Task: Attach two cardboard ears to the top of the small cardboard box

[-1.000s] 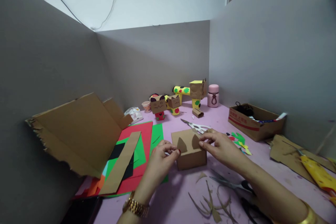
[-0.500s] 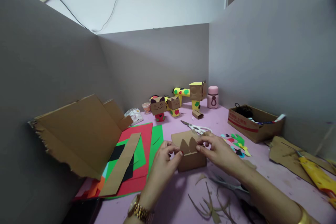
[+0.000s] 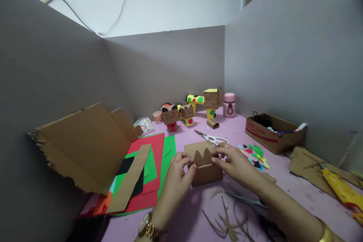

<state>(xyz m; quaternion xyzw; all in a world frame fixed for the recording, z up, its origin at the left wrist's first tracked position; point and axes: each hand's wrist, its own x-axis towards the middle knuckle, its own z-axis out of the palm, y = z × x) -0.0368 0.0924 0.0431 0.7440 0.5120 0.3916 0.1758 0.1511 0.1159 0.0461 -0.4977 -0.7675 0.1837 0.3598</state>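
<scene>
Two pointed cardboard ear shapes stand side by side over a small cardboard box (image 3: 207,176). My left hand (image 3: 180,170) pinches the left cardboard ear (image 3: 198,158) at its lower edge, thumb and index finger together. The right cardboard ear (image 3: 207,156) is pinched between the thumb and fingers of my right hand (image 3: 230,159). Both ears touch or almost touch the box's top near its front edge; I cannot tell which. Just behind the box lie white-handled scissors (image 3: 211,137).
Coloured paper sheets (image 3: 144,193) and a large cardboard piece (image 3: 85,147) lie left. Cardboard scraps (image 3: 225,219) and dark-handled scissors (image 3: 245,199) are in front. A supply box (image 3: 275,136) and yellow glue gun (image 3: 340,189) sit right. Cardboard animal figures (image 3: 170,116) and a pink bottle (image 3: 229,105) stand behind.
</scene>
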